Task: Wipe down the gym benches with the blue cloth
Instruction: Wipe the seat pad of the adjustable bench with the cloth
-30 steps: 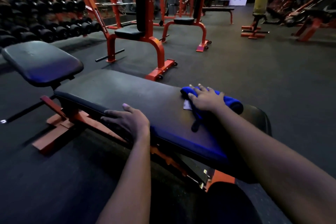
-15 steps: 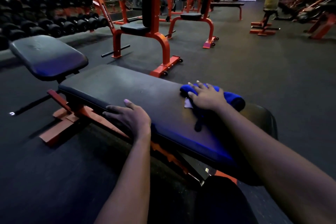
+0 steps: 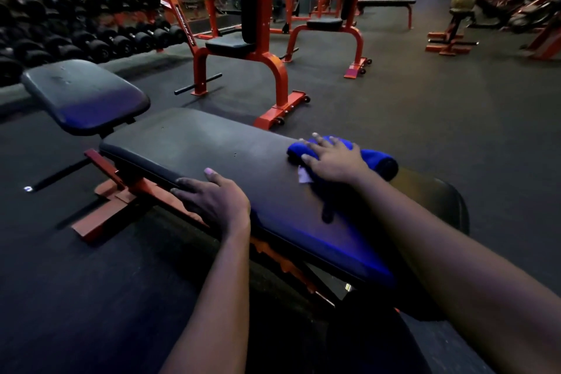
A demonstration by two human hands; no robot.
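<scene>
Got my right hand (image 3: pixel 334 159) pressing flat on the blue cloth (image 3: pixel 376 160), left hand (image 3: pixel 217 202) resting loose-fingered on the bench pad (image 3: pixel 212 146).

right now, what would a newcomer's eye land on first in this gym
The bright blue cloth stands out most, pressed flat under the right hand near the far edge of the black bench pad, while the left hand rests on its near edge. Behind it stand two orange-framed seats, with rows of dumbbells at the far left.
</scene>
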